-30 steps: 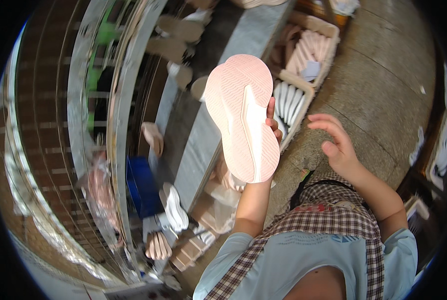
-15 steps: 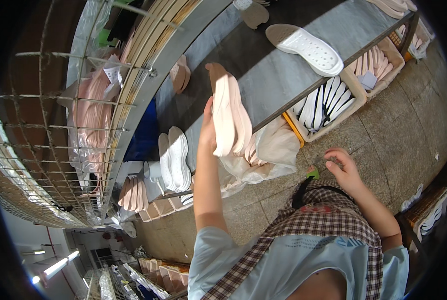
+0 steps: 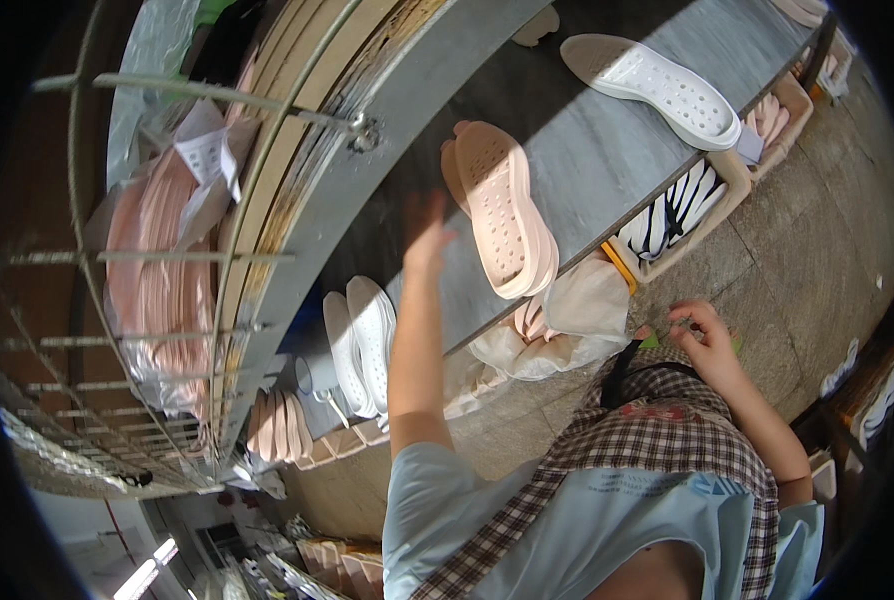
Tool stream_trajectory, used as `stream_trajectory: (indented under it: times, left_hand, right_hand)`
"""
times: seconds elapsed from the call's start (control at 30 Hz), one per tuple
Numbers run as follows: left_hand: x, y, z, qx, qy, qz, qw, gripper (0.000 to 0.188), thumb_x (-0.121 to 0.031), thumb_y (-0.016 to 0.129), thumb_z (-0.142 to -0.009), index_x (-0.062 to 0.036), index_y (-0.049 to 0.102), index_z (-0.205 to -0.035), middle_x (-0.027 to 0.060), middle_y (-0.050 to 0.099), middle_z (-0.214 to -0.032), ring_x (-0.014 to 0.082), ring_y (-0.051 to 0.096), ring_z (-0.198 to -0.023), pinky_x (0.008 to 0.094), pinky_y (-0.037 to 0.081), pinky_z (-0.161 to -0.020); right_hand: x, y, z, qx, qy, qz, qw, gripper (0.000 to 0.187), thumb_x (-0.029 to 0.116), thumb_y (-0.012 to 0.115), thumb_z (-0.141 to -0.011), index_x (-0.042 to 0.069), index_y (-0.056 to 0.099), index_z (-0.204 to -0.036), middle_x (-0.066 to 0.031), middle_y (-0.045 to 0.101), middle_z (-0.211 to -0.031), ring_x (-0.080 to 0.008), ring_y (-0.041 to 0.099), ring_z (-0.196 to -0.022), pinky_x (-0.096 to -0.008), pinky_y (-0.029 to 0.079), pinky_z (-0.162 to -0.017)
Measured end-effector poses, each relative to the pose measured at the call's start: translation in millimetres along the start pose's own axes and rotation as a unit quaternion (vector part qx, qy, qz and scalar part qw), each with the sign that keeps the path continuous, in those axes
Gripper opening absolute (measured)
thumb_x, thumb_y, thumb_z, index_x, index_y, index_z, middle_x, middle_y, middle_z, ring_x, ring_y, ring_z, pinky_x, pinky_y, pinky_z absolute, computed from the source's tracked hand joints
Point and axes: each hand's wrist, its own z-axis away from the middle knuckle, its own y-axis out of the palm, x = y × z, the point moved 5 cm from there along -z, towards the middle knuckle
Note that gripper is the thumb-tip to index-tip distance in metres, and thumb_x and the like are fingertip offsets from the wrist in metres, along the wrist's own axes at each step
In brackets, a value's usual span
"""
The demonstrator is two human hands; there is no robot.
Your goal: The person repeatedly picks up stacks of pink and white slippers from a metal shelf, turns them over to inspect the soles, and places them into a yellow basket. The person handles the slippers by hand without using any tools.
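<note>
A pair of pale pink shoe soles (image 3: 507,215) lies on the grey worktable, one overlapping the other, with the upper one's holed face showing. Just left of them is my left hand (image 3: 427,238), smeared by motion, thumb apart from the stretched fingers and nothing visible in it. My right hand (image 3: 705,338) hovers in front of the checked apron (image 3: 657,420), its fingers curled into a pinch; whatever they hold is too small to make out. Bits of green show beside that hand. Farther along the table lies a white holed sole (image 3: 657,90).
Two white soles (image 3: 360,345) and several pink soles (image 3: 279,425) stand at the table's near left end. Crates with striped black-and-white pieces (image 3: 672,210) and pink pieces sit along its right edge, beside a white bag (image 3: 587,305). A wire-mesh rack (image 3: 257,180) rises at left.
My left hand has let go of the pink soles, which now rest on the table holed side up, and has drawn away to their left. My right hand's fingers have curled closer together.
</note>
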Motion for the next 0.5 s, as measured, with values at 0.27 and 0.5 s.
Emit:
stream_trajectory:
  times: [0.27, 0.5]
  left_hand:
    - [29, -161, -182, -0.206, 0.231, -0.32, 0.895, 0.046, -0.014, 0.064, -0.08, 0.0032, 0.05, -0.119, 0.0156, 0.061, -0.104, 0.0217, 0.06, -0.074, 0.0326, 0.051, -0.057]
    - [9, -136, -208, -0.096, 0.26, -0.208, 0.938, 0.026, -0.011, 0.059, -0.082, 0.0089, 0.057, -0.099, 0.0185, 0.061, -0.094, 0.0246, 0.059, -0.08, 0.035, 0.05, -0.067]
  right_hand:
    - [-12, -2, 15, -0.085, 0.031, 0.059, 0.994, 0.016, 0.005, 0.063, -0.078, 0.002, 0.059, -0.094, -0.0115, 0.058, -0.099, -0.0273, 0.054, -0.098, -0.0358, 0.042, -0.087]
    - [-20, -14, 33, -0.133, 0.073, 0.079, 0.985, 0.016, 0.007, 0.062, -0.078, 0.003, 0.06, -0.094, -0.0116, 0.057, -0.095, -0.0273, 0.055, -0.095, -0.035, 0.045, -0.08]
